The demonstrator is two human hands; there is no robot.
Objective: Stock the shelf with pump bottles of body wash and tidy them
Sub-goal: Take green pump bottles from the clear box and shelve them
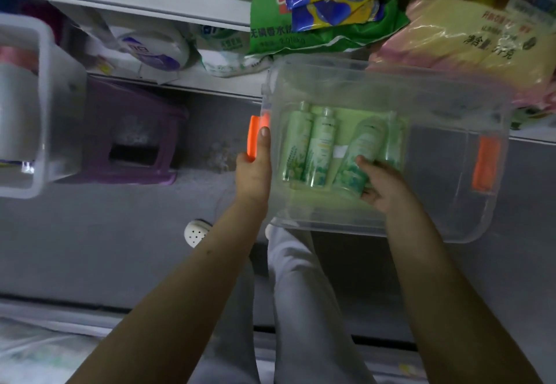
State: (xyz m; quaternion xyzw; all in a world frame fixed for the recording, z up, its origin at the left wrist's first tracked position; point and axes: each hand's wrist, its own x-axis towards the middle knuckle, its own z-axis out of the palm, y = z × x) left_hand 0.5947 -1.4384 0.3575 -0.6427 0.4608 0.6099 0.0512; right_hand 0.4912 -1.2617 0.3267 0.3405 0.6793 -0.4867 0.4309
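Green bottle (364, 145) in curled right hand (383, 189); left hand (253, 170), thumb straight, around edge of clear bin (451, 106).

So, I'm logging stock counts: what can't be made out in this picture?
Head view:
- Bottle count: past the tilted bottle in the right hand, more green shapes smear into the clear bin's cloudy wall.
- Bottle tops: too blurred to show pumps.
- Label print: too small, blurred.
- Second bin: cut off by left edge.

Head-worn view, steeply downward, close
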